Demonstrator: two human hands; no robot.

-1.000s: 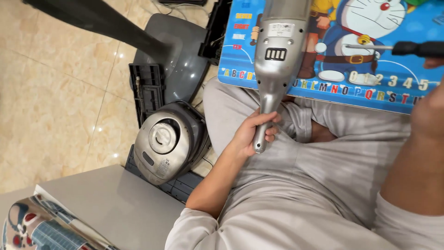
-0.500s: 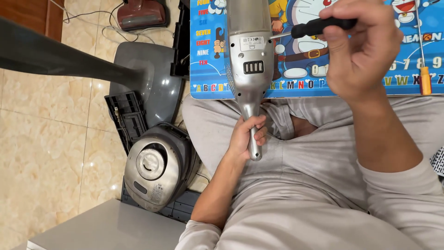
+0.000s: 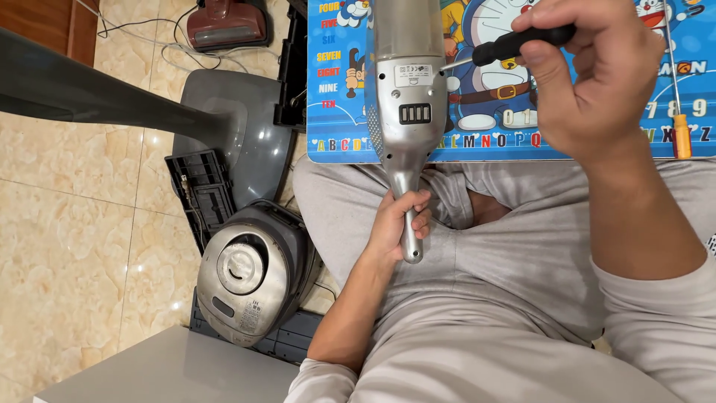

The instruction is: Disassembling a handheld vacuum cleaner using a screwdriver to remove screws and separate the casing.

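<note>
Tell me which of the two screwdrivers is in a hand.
The black-handled screwdriver, gripped by the right hand; the orange-handled screwdriver lies untouched on the blue mat.

A home floor used as a makeshift repair spot; glossy beige marble-look floor tiles [image 3: 67, 246] cover the ground; a low children's table with a blue cartoon alphabet top [image 3: 339, 82] stands as a workbench; a silver-lidded round rice cooker [image 3: 250, 276], a dark red handheld vacuum cleaner [image 3: 226, 24] and a grey plastic appliance base [image 3: 239, 127] lie about.
</note>
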